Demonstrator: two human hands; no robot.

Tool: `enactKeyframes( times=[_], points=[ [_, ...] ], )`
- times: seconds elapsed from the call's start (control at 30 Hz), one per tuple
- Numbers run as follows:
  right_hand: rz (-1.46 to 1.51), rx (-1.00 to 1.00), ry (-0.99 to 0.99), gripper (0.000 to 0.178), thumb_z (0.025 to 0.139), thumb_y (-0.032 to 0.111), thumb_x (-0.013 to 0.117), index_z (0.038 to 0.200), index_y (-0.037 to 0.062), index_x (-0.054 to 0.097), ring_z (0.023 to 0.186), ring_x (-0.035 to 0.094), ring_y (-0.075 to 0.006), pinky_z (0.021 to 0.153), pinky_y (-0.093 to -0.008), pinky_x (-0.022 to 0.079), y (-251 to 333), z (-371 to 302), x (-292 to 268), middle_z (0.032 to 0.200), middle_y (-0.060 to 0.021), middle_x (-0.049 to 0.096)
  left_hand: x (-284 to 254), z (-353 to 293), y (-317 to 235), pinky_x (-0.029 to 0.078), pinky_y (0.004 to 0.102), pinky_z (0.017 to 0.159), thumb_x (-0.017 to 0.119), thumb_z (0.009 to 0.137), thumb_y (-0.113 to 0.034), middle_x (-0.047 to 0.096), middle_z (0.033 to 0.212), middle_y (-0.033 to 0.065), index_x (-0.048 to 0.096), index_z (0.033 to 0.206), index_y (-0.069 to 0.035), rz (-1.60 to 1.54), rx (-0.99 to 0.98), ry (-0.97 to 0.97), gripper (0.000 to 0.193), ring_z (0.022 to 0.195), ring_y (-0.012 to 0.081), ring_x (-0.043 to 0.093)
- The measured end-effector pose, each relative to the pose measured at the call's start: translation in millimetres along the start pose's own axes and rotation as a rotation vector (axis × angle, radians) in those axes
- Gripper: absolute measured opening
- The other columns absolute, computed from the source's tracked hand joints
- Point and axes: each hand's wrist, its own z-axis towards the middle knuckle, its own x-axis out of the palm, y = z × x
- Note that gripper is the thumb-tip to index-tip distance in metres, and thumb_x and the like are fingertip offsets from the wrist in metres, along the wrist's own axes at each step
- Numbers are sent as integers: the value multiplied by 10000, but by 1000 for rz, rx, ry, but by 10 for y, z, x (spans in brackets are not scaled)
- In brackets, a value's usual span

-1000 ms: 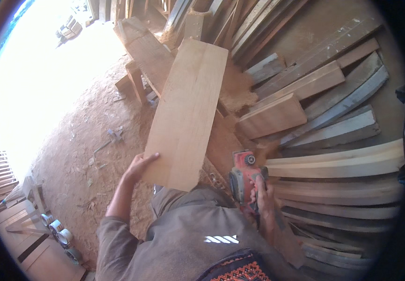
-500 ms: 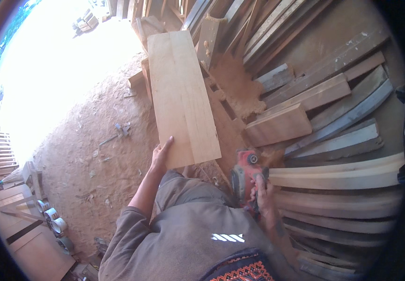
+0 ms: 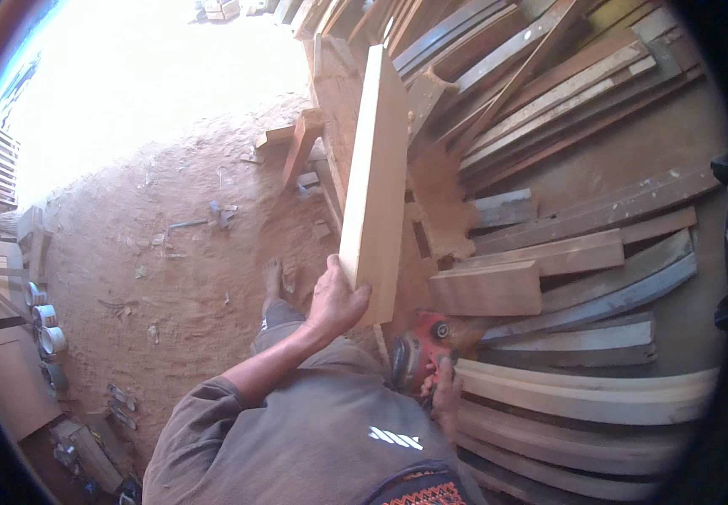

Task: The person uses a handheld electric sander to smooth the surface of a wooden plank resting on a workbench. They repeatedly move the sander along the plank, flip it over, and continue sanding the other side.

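Note:
A pale wooden board (image 3: pixel 387 202) stands tilted up on its long edge, its narrow side and one broad face showing. My left hand (image 3: pixel 338 305) grips it near its close end, with the thumb on the broad face. Low on the right, my right hand (image 3: pixel 444 394) is wrapped around the handle of a red handheld power tool (image 3: pixel 418 352). The tool is beside my hip, apart from the board; its exact kind does not show clearly. A wooden bench (image 3: pixel 336 97), partly hidden, lies under and beyond the board.
Stacked timber pieces (image 3: pixel 582 391) fill the right side, with more planks (image 3: pixel 549 101) at the far right. Sawdust (image 3: pixel 441 198) is heaped beside the bench. A long-handled tool (image 3: pixel 200 222) lies on the dirt floor. Round cans (image 3: pixel 51 339) and panels (image 3: pixel 12 379) line the left.
My left hand has turned the board from lying broad face up to standing on edge, and has shifted right. The power tool stays in my right hand, a little lower in view.

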Motion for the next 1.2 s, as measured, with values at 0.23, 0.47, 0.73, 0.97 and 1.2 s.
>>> enactKeyframes(
  times=[0.23,0.47,0.73,0.97,1.2],
  points=[
    [-61,-48,21,551,1061,534,524,1008,-4,627,463,526,-155,439,-312,435,52,68,4,598,-44,536,98,-82,-109,509,571,985,657,872,-218,645,1066,404,411,1213,87,-29,26,35,519,1082,548,651],
    [-62,-39,18,555,1055,538,538,1007,-9,623,468,535,-155,441,-319,443,45,63,-11,600,-46,547,170,-45,286,552,500,967,756,859,-226,664,1147,341,421,1278,97,-218,1,84,627,1118,453,678],
    [4,-25,38,550,1067,533,512,1018,-5,610,444,504,-139,428,-307,432,56,69,-19,593,-36,536,222,-4,948,575,381,938,836,851,-176,689,1165,162,515,1300,56,-778,-88,242,599,1073,247,694],
    [-39,-59,9,538,1053,550,540,983,24,630,457,511,-124,433,-292,423,65,13,23,590,-15,528,-10,375,1313,561,376,809,582,1006,-658,725,1037,155,685,1140,78,-297,-411,-79,755,937,206,681],
    [-41,-87,10,529,1038,546,572,979,23,629,462,502,-103,423,-282,417,43,-13,63,588,-5,524,-327,332,1258,578,429,953,532,1014,-681,704,1220,183,589,1355,78,-780,-504,132,834,1085,266,700]
  ],
)
